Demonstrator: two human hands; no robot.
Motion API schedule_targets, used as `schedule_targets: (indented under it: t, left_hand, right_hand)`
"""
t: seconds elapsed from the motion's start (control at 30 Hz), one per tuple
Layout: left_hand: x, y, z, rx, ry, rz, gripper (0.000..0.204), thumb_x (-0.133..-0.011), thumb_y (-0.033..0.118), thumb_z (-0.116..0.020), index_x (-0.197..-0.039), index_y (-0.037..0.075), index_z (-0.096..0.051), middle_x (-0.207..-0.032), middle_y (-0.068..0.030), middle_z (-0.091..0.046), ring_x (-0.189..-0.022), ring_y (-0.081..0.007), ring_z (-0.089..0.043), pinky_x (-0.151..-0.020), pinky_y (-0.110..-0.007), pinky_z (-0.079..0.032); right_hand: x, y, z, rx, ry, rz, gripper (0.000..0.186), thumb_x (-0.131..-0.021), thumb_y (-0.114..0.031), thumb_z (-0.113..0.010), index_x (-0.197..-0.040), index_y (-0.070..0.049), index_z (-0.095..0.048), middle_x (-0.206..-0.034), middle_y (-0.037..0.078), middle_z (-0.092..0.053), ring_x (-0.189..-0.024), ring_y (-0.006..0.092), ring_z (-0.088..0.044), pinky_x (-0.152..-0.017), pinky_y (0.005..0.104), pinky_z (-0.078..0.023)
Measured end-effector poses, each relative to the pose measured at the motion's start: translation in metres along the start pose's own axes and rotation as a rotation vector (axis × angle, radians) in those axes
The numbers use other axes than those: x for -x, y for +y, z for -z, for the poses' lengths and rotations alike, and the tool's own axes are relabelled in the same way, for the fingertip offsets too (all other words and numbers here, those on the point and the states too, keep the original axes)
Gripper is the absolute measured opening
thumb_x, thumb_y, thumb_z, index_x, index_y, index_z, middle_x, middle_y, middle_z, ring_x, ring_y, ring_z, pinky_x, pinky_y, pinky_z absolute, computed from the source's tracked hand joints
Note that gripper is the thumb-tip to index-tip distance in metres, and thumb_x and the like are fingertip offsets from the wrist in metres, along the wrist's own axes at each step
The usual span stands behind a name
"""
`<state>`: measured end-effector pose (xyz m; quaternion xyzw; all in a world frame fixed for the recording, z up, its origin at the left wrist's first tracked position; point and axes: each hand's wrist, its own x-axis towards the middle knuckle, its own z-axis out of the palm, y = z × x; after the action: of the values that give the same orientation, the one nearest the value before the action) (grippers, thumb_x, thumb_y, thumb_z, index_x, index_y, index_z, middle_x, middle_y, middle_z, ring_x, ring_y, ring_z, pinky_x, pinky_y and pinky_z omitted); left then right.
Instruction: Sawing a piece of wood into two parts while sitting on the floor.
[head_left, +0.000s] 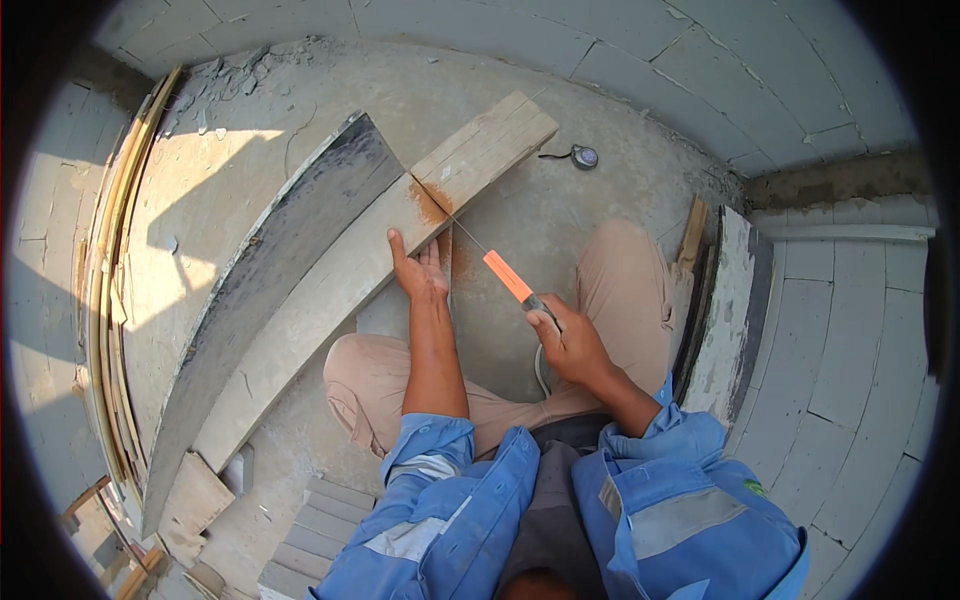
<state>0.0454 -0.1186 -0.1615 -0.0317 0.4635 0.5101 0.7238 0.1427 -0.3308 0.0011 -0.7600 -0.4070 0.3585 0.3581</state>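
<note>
While the plank is pressed flat by the open left hand, orange-handled saw gripped by the right hand, blade angled toward eleven o'clock.

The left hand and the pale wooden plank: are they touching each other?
Touching. In the head view the left hand lies flat against the near edge of the pale wooden plank, fingers pressed on the wood, with no gap visible.
</note>
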Motion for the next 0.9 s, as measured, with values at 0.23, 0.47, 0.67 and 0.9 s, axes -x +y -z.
schedule_targets:
  t: [0.23, 0.47, 0.67, 0.9]
  left_hand:
    - [-0.005, -0.006, 0.007, -0.012, -0.013, 0.002, 0.071, -0.087, 0.047, -0.072, -0.14, 0.008, -0.046, -0.139, -0.0138, -0.047, -0.129, -0.0282, -0.048, -0.115, -0.04, -0.037]
    - [-0.003, -0.005, 0.01, 0.068, 0.023, 0.069, 0.081, -0.08, 0.043, -0.081, -0.142, 0.007, -0.043, -0.139, -0.0124, -0.046, -0.132, -0.0291, -0.045, -0.115, -0.041, -0.036]
    - [0.015, 0.008, 0.027, -0.059, -0.024, 0.138, 0.09, -0.083, 0.048, -0.077, -0.148, 0.005, -0.033, -0.147, -0.0168, -0.041, -0.133, -0.0305, -0.047, -0.113, -0.043, -0.04]
    - [0.049, 0.006, 0.056, -0.477, -0.148, 0.134, 0.094, -0.083, 0.058, -0.072, -0.146, 0.0, -0.035, -0.146, -0.0192, -0.047, -0.132, -0.0325, -0.049, -0.108, -0.045, -0.043]
  right_hand:
    - [-0.159, 0.01, -0.07, -0.009, 0.049, 0.069, 0.042, -0.102, -0.042, -0.05, -0.102, -0.001, -0.06, -0.086, 0.026, -0.065, -0.084, 0.0463, -0.063, -0.073, 0.0494, -0.048]
    - [-0.155, 0.038, -0.085, -0.086, 0.083, 0.247, 0.043, -0.105, -0.043, -0.045, -0.098, -0.004, -0.06, -0.061, 0.001, -0.047, -0.052, 0.0101, -0.046, -0.05, 0.0298, -0.038]
    - [-0.141, 0.021, -0.078, -0.282, -0.074, 0.092, 0.036, -0.104, -0.04, -0.047, -0.1, -0.006, -0.058, -0.062, -0.001, -0.046, -0.052, 0.008, -0.046, -0.049, 0.0261, -0.04]
    - [-0.151, 0.036, -0.07, -0.306, -0.075, 0.121, 0.037, -0.104, -0.042, -0.047, -0.102, -0.006, -0.057, -0.064, -0.001, -0.046, -0.05, 0.0082, -0.046, -0.046, 0.0253, -0.04]
